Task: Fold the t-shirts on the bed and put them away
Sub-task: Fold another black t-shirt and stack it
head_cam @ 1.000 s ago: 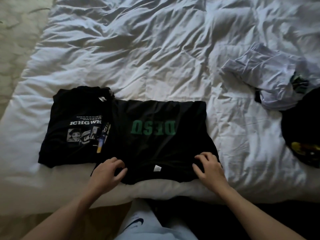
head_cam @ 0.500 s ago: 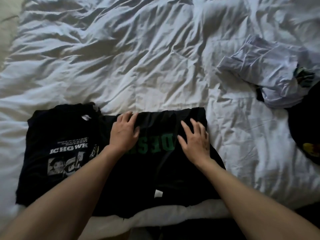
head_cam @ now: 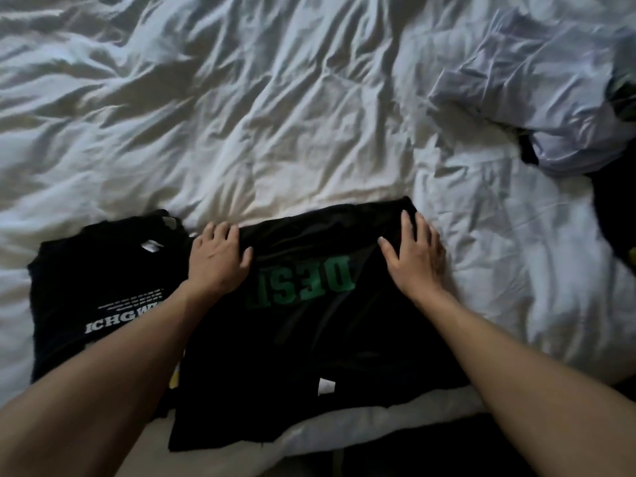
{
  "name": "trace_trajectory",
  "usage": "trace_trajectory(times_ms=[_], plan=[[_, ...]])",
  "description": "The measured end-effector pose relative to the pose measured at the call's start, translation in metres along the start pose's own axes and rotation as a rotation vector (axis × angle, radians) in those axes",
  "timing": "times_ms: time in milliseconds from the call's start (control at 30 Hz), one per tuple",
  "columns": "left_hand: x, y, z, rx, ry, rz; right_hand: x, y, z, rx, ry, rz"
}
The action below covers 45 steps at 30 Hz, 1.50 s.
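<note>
Fingers of the left hand [head_cam: 220, 261] and right hand [head_cam: 414, 254] lie flat and open on the shirt's [head_cam: 309, 339] far edge, having slid up from its near edge. The shirt lies on the bed [head_cam: 275, 132], ready for another fold.

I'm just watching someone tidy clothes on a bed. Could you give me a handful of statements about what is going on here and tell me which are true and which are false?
1. Both hands lie flat on the black t-shirt with green lettering. True: the left hand and the right hand press near its far corners.
2. A second black t-shirt with white lettering lies folded to the left. True.
3. The bed cover is dark blue. False: the rumpled duvet is white.
4. The right hand is lifting a pale shirt. False: the crumpled pale lavender garment lies untouched at the far right.
5. The green letters read right way up for the wearer of the camera. False: they appear upside down.
</note>
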<state>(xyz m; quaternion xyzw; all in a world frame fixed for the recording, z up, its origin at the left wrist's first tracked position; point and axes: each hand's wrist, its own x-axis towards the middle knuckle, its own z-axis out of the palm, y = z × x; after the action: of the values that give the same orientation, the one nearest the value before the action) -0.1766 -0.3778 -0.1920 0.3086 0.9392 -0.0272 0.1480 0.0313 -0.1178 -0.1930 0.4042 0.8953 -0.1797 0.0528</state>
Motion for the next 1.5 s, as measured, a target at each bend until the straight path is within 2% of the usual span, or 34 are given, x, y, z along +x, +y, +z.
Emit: trace_trajectory(times_ms=[167,300,400,467,567,633,767,933,1167,1500], plan=[[0.02,0.066,-0.03,-0.122,-0.089,0.182,-0.054,0.031,-0.012,0.017,-0.061,0.345],[0.047,0.135,-0.04,-0.233,-0.193,0.308,-0.079,0.056,-0.022,0.213,-0.22,0.498],[0.067,0.18,-0.044,-0.339,-0.271,0.347,-0.088,0.065,-0.024,0.361,-0.395,0.54],[0.079,0.208,-0.044,-0.405,-0.331,0.334,-0.091,0.072,-0.021,0.57,-0.439,0.55],[0.089,0.237,-0.044,-0.313,-0.393,0.369,-0.091,0.074,-0.02,0.886,-0.57,0.564],[0.092,0.244,-0.045,-0.244,-0.431,0.384,-0.091,0.069,-0.019,0.93,-0.624,0.557],[0.102,0.232,-0.043,-0.238,-0.529,0.388,-0.094,0.055,-0.009,0.877,-0.609,0.544],[0.11,0.222,-0.048,-0.23,-0.624,0.472,-0.102,0.056,-0.013,0.961,-0.64,0.614],[0.107,0.253,-0.049,-0.378,-0.54,0.516,-0.092,0.091,-0.024,0.965,-0.536,0.665],[0.117,0.345,-0.068,-0.514,-0.518,0.464,-0.05,0.183,-0.071,0.95,-0.531,0.664]])
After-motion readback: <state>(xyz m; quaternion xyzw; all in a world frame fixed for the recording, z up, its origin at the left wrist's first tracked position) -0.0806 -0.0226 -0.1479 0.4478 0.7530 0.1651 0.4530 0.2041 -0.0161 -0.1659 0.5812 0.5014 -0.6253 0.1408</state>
